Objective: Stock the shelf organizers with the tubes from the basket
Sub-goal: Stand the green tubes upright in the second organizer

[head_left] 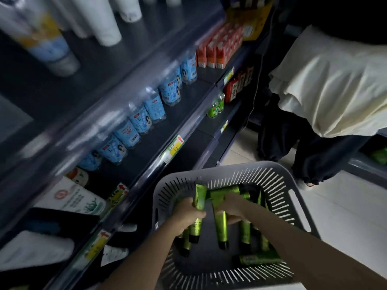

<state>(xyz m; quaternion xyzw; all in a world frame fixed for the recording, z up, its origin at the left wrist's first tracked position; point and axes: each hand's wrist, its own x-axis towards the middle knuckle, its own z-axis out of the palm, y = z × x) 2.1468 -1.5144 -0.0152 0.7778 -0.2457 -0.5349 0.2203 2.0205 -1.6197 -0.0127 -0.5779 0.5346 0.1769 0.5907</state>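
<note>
Two hands are down inside the grey slotted basket (pixel 278 185), which sits low in the frame just in front of the dark shelving. The left hand (pixel 187 214) is wrapped tight around a bundle of green tubes (pixel 196 221), their crimped ends poking up past the knuckles and their black caps pointing back toward the person. Beside it, the right hand (pixel 232 208) has its fingers curled around another green tube (pixel 221 222), this one hanging cap-down between the two hands. More green tubes lie loose on the basket floor, one (pixel 259 259) stretched out flat near the right wall, others leaning under the right forearm. Up on the left, the shelves run away at a slant: a row of blue-labelled bottles (pixel 146 114) on the middle shelf, red cartons (pixel 219 49) farther along, small green bottles (pixel 215 105) on the shelf below them, and white tubes (pixel 98 19) standing on the top level. Yellow price tags (pixel 174 146) line the shelf edges. At the right, another person in a cream top (pixel 330 80) and dark trousers stands on the pale floor, well apart from the basket. The shelf contents closest to the camera are blurred.
</note>
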